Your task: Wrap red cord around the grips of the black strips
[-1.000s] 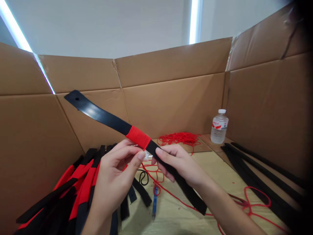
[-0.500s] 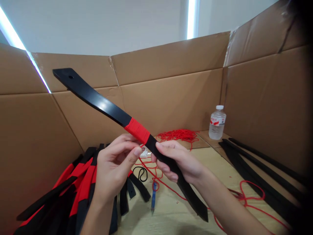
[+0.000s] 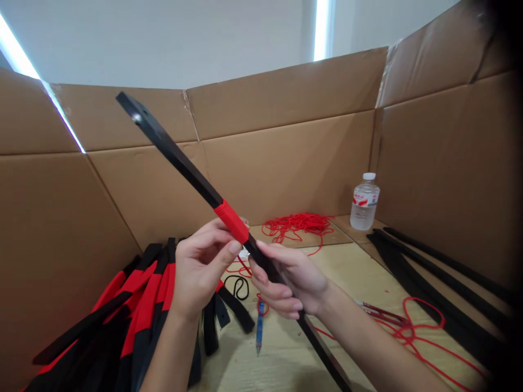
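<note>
A long curved black strip [image 3: 186, 166] with a hole near its far end slants across the head view, its narrow edge turned toward me. Red cord is wound tightly around its middle as a band [image 3: 231, 220]. My right hand [image 3: 281, 277] is closed around the black part just below this band. Close against the band's left side, my left hand [image 3: 208, 256] pinches the red cord [image 3: 244, 265], whose tail hangs down behind the strip. The exact pinch point is partly hidden by the fingers.
Several black strips with red bands [image 3: 141, 305] are piled at left. A tangle of red cord [image 3: 300, 224] lies at the back, near a water bottle [image 3: 365, 202]. Right are long black strips [image 3: 412, 267] and scissors [image 3: 384, 314]; a blue pen [image 3: 260, 329] lies in front. Cardboard walls [image 3: 286, 158] surround the table.
The strip has rolled from its broad face to its narrow edge and tilted more steeply, its far end rising rightward. My left hand has shifted slightly right.
</note>
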Tool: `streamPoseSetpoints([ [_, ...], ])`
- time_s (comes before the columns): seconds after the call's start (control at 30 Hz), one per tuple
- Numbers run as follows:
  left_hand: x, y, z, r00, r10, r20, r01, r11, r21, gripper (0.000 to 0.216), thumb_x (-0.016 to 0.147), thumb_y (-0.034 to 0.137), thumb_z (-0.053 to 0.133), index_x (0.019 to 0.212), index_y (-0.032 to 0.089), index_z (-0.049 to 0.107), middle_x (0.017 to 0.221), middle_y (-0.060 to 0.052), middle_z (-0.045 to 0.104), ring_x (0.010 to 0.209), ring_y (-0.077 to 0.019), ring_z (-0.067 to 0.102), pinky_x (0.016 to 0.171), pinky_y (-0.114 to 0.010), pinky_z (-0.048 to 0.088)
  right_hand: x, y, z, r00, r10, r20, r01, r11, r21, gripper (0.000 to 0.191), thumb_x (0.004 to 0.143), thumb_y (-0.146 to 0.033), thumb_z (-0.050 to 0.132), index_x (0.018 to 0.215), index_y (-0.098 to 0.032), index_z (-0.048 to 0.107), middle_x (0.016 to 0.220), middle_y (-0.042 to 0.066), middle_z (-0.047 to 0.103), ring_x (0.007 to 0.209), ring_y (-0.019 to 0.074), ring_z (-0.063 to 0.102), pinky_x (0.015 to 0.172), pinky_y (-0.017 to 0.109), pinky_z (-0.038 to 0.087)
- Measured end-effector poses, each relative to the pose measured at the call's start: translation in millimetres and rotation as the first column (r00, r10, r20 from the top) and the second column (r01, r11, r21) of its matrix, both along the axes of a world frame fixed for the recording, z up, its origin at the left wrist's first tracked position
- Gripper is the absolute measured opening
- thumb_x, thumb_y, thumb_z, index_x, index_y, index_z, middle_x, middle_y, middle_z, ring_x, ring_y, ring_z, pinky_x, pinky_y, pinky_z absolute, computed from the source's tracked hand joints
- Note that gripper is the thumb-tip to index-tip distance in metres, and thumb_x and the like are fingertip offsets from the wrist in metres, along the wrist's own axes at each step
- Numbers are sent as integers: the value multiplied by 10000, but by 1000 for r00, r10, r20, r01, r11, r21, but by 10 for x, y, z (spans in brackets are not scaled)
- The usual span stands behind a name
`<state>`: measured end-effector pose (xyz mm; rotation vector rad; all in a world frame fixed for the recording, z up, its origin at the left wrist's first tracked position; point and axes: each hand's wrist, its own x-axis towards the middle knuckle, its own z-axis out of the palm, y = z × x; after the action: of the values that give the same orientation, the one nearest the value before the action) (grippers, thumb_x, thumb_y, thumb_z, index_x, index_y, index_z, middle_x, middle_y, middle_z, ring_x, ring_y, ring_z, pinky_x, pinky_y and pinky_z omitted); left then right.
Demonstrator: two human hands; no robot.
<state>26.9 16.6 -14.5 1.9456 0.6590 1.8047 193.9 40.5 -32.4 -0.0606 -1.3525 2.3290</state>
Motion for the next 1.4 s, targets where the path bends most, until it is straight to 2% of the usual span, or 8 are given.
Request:
streamPoseSetpoints([
  [0.13, 29, -29, 39, 988, 150, -47, -146, 986, 79, 83, 824, 175, 693, 745, 188, 716, 846, -43, 676, 814, -156, 637, 718, -266, 517, -85, 26, -55, 978, -197, 68, 184, 970, 162, 544, 918, -616, 405, 729, -140, 588, 407, -40, 482, 264, 58, 362, 273, 163, 287],
  [0.27, 66, -98, 44, 903, 400, -157, -382, 915, 132, 121, 850, 191, 653, 730, 181, 660, 828, -34, 613, 777, -153, 593, 679, -267, 475, -124, 31, -44, 887, -452, 93, 404, 859, 315, 477, 910, -605, 442, 775, -163, 558, 506, -31, 543, 331, 60, 420, 322, 175, 315],
  [0.43, 105, -109, 45, 788, 582, -199, -543, 811, 220, 152, 850, 172, 631, 702, 180, 600, 798, -26, 591, 753, -150, 562, 665, -274, 437, -92, -8, 14, 708, -706, 35, 540, 572, 618, 321, 938, -485, 512, 823, -186, 501, 679, -45, 500, 479, 66, 457, 456, 208, 365],
  [0.6, 122, -76, 47, 722, 656, -219, -597, 751, 280, 190, 850, 171, 629, 668, 183, 577, 758, -15, 584, 714, -144, 556, 659, -275, 420, -79, -18, 0, 544, -838, -42, 503, 285, 816, 328, 998, -437, 421, 786, -196, 487, 666, -31, 473, 596, 110, 439, 541, 252, 303],
  [0.83, 96, -62, 53, 712, 640, -288, -579, 767, 276, 241, 844, 182, 649, 619, 174, 564, 688, 4, 546, 629, -117, 509, 593, -264, 388, -87, 14, -45, 377, -920, -111, 425, 65, 903, 366, 1009, -408, 363, 737, -194, 482, 657, -5, 512, 612, 132, 464, 570, 267, 268],
  [0.93, 98, -72, 53, 730, 615, -298, -566, 788, 242, 240, 839, 169, 651, 612, 167, 575, 700, 1, 550, 644, -112, 511, 590, -258, 392, -84, -8, -19, 327, -936, -128, 425, 25, 905, 370, 1003, -393, 356, 736, -186, 508, 663, 10, 550, 629, 141, 499, 588, 267, 288],
  [1.2, 82, -127, 80, 815, 515, -267, -496, 857, 141, 251, 828, 158, 661, 592, 171, 578, 670, 16, 539, 612, -97, 492, 558, -251, 387, -52, 18, -5, 359, -925, -123, 451, 56, 891, 436, 989, -447, 359, 647, -189, 442, 576, -20, 468, 554, 116, 415, 548, 268, 257],
  [1.4, 74, -164, 88, 859, 446, -251, -440, 894, 81, 248, 822, 152, 668, 587, 179, 595, 658, 21, 535, 611, -102, 500, 552, -254, 388, 3, 23, 15, 433, -896, -95, 490, 145, 860, 479, 970, -480, 388, 585, -194, 388, 526, -38, 399, 508, 99, 369, 500, 259, 247],
])
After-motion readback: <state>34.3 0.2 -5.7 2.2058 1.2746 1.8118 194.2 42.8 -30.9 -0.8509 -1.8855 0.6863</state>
